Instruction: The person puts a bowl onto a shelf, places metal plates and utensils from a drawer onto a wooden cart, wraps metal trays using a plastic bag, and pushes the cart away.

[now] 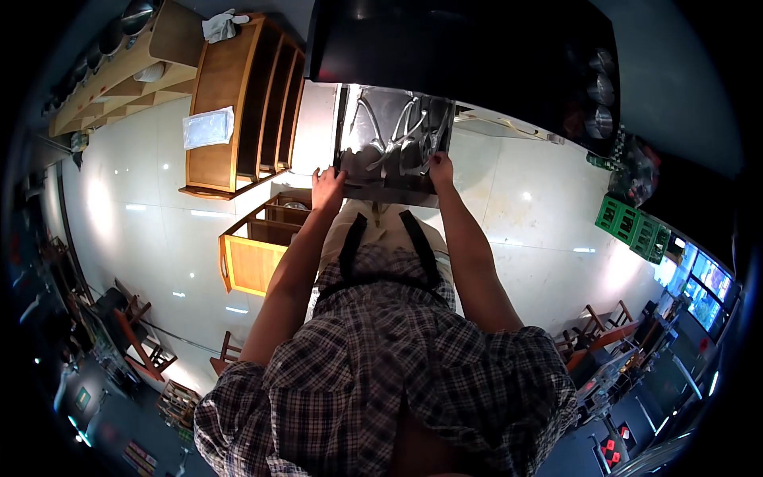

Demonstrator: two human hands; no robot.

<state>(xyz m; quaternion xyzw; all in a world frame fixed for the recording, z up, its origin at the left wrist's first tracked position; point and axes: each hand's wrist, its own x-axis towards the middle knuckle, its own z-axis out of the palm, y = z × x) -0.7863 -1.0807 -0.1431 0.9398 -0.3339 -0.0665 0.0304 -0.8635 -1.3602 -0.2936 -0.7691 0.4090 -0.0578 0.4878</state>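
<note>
At twelve o'clock, the metal drawer (391, 193) is clamped at eight and four o'clock by the fingers of the left hand (328, 189) and right hand (442, 172), undersides hidden; the utensils (389, 145) inside are glare-blurred.

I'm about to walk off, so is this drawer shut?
No, the drawer stands open, with metal utensils showing inside.

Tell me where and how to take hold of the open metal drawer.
Likely best: grip the drawer by its front panel, one hand near each end, from the wearer's side. The panel spans its width and faces the wearer; the metal utensils lie behind it.
</note>
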